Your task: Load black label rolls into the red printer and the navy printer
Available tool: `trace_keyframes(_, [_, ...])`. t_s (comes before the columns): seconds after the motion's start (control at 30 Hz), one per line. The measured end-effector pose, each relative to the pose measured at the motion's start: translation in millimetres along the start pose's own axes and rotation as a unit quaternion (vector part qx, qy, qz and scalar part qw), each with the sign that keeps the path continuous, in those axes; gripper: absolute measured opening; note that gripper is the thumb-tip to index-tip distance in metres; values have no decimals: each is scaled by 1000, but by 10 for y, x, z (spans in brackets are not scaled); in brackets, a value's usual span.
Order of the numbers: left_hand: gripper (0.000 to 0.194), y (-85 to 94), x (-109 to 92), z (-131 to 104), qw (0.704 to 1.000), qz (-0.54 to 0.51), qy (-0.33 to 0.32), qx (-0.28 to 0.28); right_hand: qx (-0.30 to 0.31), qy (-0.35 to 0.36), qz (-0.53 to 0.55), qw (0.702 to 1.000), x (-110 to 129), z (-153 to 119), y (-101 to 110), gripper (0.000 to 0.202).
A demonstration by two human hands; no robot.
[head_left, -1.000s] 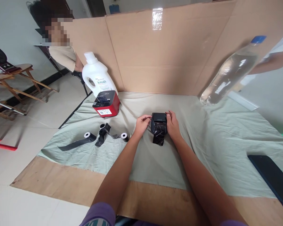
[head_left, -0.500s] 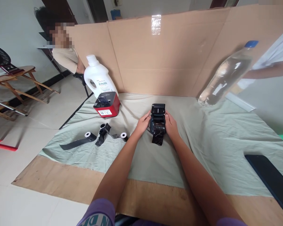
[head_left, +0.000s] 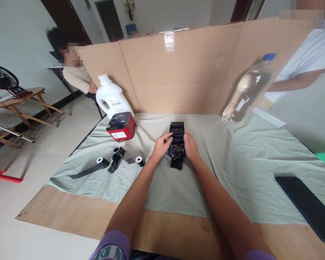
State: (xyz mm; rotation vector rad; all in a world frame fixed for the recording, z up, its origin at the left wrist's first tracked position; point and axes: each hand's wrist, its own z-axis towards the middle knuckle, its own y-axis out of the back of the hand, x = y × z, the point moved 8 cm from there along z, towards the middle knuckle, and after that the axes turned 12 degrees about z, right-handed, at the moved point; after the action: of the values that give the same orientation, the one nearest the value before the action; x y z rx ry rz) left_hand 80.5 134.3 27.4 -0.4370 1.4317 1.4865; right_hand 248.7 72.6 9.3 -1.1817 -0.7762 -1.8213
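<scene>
A small black portable printer [head_left: 177,139] lies on the cloth in front of me with its lid [head_left: 177,127] raised at the far side. From its near end hangs a glossy black strip [head_left: 177,159]. My left hand [head_left: 163,145] grips the left side, its index finger reaching over the hinge area below the lid. Along the right side, my right hand [head_left: 190,143] holds the printer, thumb near the lid's lower edge. Parts of the fingers are hidden behind the body. To the left lie black rolls with white cores [head_left: 100,161] and loose black strips [head_left: 114,162].
A red and black desktop printer [head_left: 121,126] stands before a white detergent jug [head_left: 114,99]. A large water bottle [head_left: 247,92] leans against the cardboard screen [head_left: 176,83]. A dark phone [head_left: 306,207] lies at right. People are at far left [head_left: 77,76] and right [head_left: 300,72].
My left fingers have shifted inward over the printer's hinge area. The lid appears at a different tilt. Both hands stay on the printer, and the whole view has shifted slightly.
</scene>
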Motion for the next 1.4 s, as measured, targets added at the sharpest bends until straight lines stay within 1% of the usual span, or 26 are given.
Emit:
trace_keyframes(0.07, [24, 21, -198, 93, 996, 70, -59, 23, -7, 4, 1, 1000, -3, 3, 10, 69])
trace_keyframes(0.13, [16, 17, -379, 228, 985, 133, -86, 64, -17, -1, 4, 1000, -24, 8, 26, 69])
trace_keyframes(0.2, [10, -37, -507, 371, 969, 197, -79, 128, -26, -12, 7, 1000, -53, 13, 41, 72])
trace_keyframes(0.23, [11, -80, -552, 430, 958, 227, -69, 162, -30, -16, 7, 999, -67, 16, 49, 74])
trace_keyframes(0.3, [21, -166, -618, 517, 938, 270, -48, 214, -37, -21, 5, 999, -88, 25, 65, 76])
trace_keyframes(0.33, [24, -204, -646, 548, 932, 282, -40, 225, -39, -21, 4, 999, -94, 31, 72, 76])
trace_keyframes(0.43, [30, -295, -706, 596, 930, 295, -29, 216, -42, -17, 8, 999, -110, 46, 85, 74])
trace_keyframes(0.53, [33, -347, -734, 567, 928, 307, -31, 209, -47, -21, 11, 999, -122, 49, 100, 73])
trace_keyframes(0.6, [31, -325, -761, 529, 926, 311, -38, 210, -52, -29, 11, 998, -128, 43, 109, 73])
trace_keyframes(0.67, [26, -234, -803, 498, 928, 306, -49, 206, -58, -41, 24, 997, -137, 33, 120, 73])
trace_keyframes(0.7, [24, -159, -832, 487, 932, 297, -57, 198, -61, -49, 36, 996, -146, 29, 127, 72])
trace_keyframes(0.77, [21, 48, -899, 469, 948, 260, -78, 166, -73, -67, 74, 992, -177, 25, 148, 71])
trace_keyframes(0.83, [20, 318, -941, 434, 972, 178, -91, 124, -93, -91, 120, 984, -233, 26, 180, 70])
trace_keyframes(0.9, [18, 617, -891, 363, 991, 64, -71, 93, -120, -108, 164, 973, -291, 31, 224, 68])
trace_keyframes(0.93, [17, 775, -829, 311, 996, 3, -47, 78, -131, -111, 181, 968, -313, 35, 243, 67])
trace_keyframes(1.0, [16, 1099, -643, 164, 993, -109, 20, 45, -141, -106, 201, 963, -334, 44, 265, 63])
trace_keyframes(1.07, [17, 1424, -407, -41, 976, -195, 94, 4, -141, -101, 209, 963, -333, 49, 267, 60])
trace_keyframes(1.1, [19, 1582, -277, -164, 966, -220, 133, -17, -142, -102, 211, 962, -332, 47, 266, 59])
trace_keyframes(1.17, [23, 1896, -25, -429, 951, -231, 199, -59, -147, -107, 216, 959, -327, 39, 267, 56])
trace_keyframes(1.2, [26, 2054, 78, -560, 947, -224, 216, -80, -150, -109, 217, 958, -323, 36, 266, 56])
trace_keyframes(1.23, [30, 2199, 156, -677, 948, -214, 218, -93, -152, -111, 218, 958, -319, 33, 266, 55])
trace_keyframes(1.3, [35, 2479, 265, -881, 956, -182, 199, -119, -155, -112, 217, 957, -312, 31, 268, 54])
trace_keyframes(1.37, [39, 2728, 359, -1060, 960, -143, 185, -152, -156, -112, 216, 957, -309, 31, 271, 53])
trace_keyframes(1.4, [42, 2836, 412, -1141, 959, -125, 188, -170, -155, -111, 215, 958, -308, 31, 272, 53])
